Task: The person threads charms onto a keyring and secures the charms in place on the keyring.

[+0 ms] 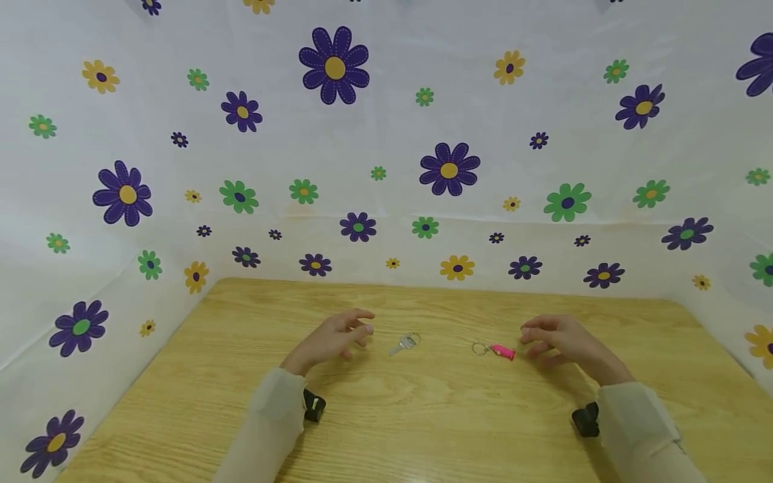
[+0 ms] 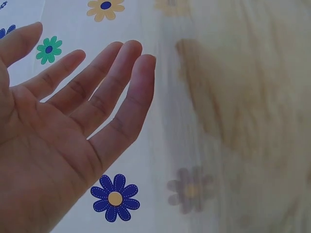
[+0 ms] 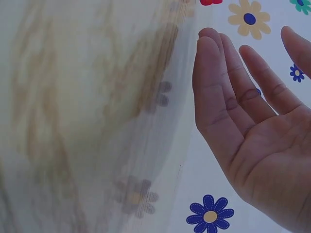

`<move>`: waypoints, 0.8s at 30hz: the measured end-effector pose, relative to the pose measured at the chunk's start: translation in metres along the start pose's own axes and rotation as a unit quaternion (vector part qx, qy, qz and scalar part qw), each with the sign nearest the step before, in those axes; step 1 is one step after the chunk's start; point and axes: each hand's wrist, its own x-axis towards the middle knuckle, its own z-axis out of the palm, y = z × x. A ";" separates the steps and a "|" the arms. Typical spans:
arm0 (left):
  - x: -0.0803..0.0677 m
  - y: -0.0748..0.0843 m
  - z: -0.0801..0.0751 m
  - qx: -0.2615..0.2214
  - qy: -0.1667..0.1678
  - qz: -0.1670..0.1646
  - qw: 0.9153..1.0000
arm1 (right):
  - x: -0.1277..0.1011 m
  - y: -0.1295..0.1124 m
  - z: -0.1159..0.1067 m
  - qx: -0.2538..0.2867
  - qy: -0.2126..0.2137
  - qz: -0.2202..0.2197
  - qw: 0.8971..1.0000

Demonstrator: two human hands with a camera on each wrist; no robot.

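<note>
A silver key [image 1: 404, 344] with a small ring lies on the wooden table, left of centre. To its right lies a pink whistle-shaped keychain [image 1: 502, 351] with a metal ring [image 1: 480, 348] at its left end. My left hand [image 1: 335, 339] hovers just left of the key, its fingers loosely bent around nothing; the left wrist view shows that palm [image 2: 53, 141] bare. On the other side my right hand [image 1: 561, 342] is beside the pink keychain's right end. Its fingers [image 3: 214, 92] are extended and slightly bent, with nothing in them in the right wrist view.
The wooden table [image 1: 386, 429] meets a white flower-printed cloth [image 1: 386, 134] at the back and along both sides. Each wrist carries a small black camera, one on the left [image 1: 314, 406] and one on the right [image 1: 586, 420].
</note>
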 end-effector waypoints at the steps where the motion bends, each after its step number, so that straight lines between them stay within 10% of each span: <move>1: 0.000 0.000 0.000 0.000 -0.002 -0.001 1.000 | 0.000 0.000 0.000 0.002 -0.003 0.000 1.000; 24: 0.015 -0.001 0.007 -0.029 -0.030 -0.047 0.998 | 0.006 -0.001 0.007 0.018 -0.032 0.015 0.999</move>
